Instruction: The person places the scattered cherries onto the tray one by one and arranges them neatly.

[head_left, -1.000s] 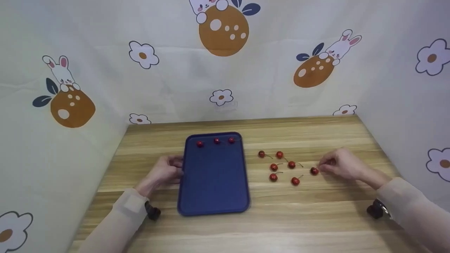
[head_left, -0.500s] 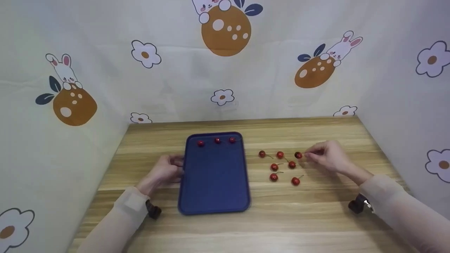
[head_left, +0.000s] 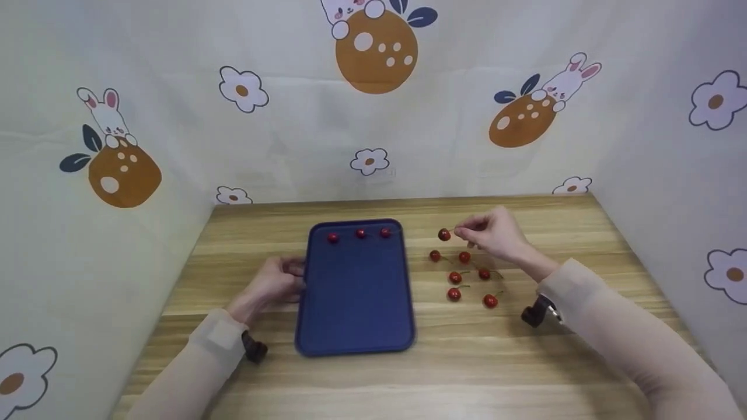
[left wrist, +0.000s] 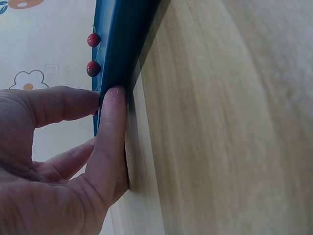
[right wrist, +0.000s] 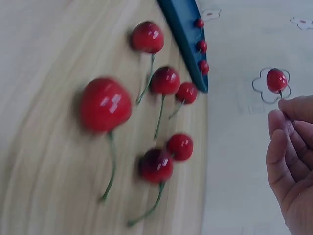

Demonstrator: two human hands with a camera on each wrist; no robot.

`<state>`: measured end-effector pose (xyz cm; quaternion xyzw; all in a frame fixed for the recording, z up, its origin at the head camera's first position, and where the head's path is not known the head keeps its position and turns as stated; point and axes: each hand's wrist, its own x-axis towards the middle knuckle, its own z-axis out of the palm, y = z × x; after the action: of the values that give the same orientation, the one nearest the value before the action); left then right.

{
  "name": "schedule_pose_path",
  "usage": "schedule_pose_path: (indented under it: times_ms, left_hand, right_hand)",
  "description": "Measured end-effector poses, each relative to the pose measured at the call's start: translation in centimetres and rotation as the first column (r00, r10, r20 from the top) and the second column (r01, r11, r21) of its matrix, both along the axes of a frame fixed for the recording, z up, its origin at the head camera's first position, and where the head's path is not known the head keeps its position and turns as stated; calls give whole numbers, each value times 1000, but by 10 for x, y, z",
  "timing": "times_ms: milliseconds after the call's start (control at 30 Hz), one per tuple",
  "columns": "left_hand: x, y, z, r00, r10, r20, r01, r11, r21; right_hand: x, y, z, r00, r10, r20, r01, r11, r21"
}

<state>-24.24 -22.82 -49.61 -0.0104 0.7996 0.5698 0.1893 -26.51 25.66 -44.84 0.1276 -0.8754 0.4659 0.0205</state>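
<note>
In the head view my right hand [head_left: 493, 234] pinches the stem of a red cherry [head_left: 444, 234], which hangs above the table right of the tray's far corner. The right wrist view shows this held cherry [right wrist: 277, 80] at the fingertips, off the wood. My left hand [head_left: 274, 284] grips the left rim of the blue tray [head_left: 356, 297]; in the left wrist view the thumb and a finger [left wrist: 108, 122] lie on either side of the tray's edge [left wrist: 115, 44]. Three cherries, one of them the middle cherry [head_left: 361, 233], form a row along the tray's far end.
Several loose cherries with green stems, such as the nearest cherry [head_left: 491, 300], lie on the wooden table [head_left: 467, 361] between tray and right arm. A patterned cloth [head_left: 292, 140] walls the table at the back and both sides.
My right hand has lifted the rightmost cherry by its stem and carried it left and toward the back, past the loose cherries. The left hand and tray stay in place.
</note>
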Motion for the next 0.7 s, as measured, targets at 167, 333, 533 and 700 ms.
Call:
schedule_pose_path:
  times_ms: [167, 333, 533, 700]
  left_hand:
    - [0, 1, 0, 999, -15, -50, 15, 1000, 2]
    - [0, 0, 1, 995, -26, -94, 24, 999, -26]
    - [0, 0, 0, 997, -1, -82, -3, 999, -47]
    - [0, 0, 0, 995, -4, -96, 0, 999, -47]
  right_hand:
    - [-14, -32, -1, 1000, -8, 30, 8, 1000, -5]
    - [-28, -60, -7, 992, -5, 122, 16, 996, -92]
    - [-40, -93, -13, 954, 14, 300, 87, 942, -323]
    - [-47, -117, -16, 917, 5, 399, 192, 871, -453]
